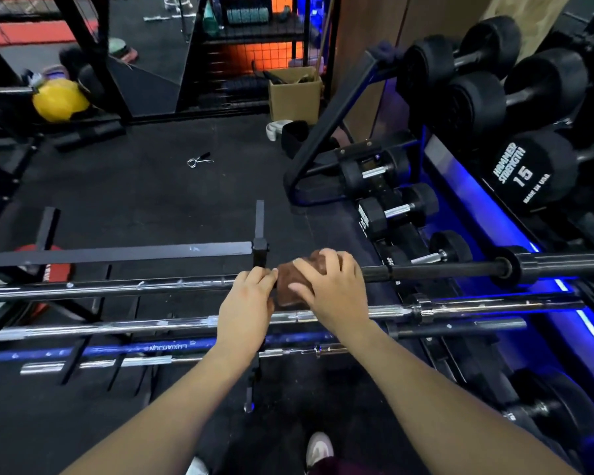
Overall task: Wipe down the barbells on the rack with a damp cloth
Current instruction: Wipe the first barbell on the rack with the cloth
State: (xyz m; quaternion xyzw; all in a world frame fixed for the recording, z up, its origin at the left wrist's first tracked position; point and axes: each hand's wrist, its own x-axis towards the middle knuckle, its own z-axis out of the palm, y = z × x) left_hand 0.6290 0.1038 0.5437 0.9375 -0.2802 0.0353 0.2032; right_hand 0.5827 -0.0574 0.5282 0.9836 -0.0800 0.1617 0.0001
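Note:
Several barbells lie side by side across a low black rack [258,234]. The farthest one, a dark barbell [443,269], runs left to right, chrome on its left stretch. A brown cloth [290,286] is wrapped over this bar near the rack post. My right hand [330,286] grips the cloth around the bar, fingers curled over its top. My left hand [254,296] holds the same bar just left of the cloth, fingertips touching the cloth's edge. Nearer to me lie a chrome barbell [134,326] and a blue barbell [100,351].
A dumbbell rack [340,108] with black dumbbells [528,169] and blue strip light stands on the right. A spring collar [198,160] lies on the black floor beyond. A cardboard box [294,94] and a yellow ball [59,99] sit farther back. My shoes [318,447] show below.

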